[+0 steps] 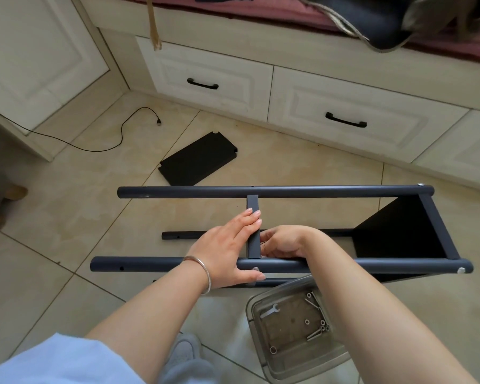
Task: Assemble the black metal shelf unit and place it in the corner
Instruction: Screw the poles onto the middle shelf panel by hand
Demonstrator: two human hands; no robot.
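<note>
Down by the person's knee sits a clear rectangular plastic tray [257, 325] on the tile floor, holding a small flat silver spanner [270, 311], several long silver bolts [316, 334] and a few washers and nuts scattered toward its right side. The right forearm crosses over the tray's upper right corner.

The half-built black metal shelf frame [288, 191] lies on its side just beyond the tray, its round tubes running left to right, with one black shelf panel already fixed at the right end. The left hand [227, 252] grips a flat black crossbar [253, 228] standing between the near and far tubes, fingers laid straight along the bar and thumb hooked under the near tube; a silver bangle [201, 268] circles that wrist. The right hand [284, 242] is curled in against the crossbar's right side, fingers bent, but what they pinch I cannot tell.

Farther back, a loose black rectangular shelf panel [197, 159] lies flat on the tiles, near a thin black cable [94, 148]. Cream drawers with black handles [203, 84] line the wall behind.
</note>
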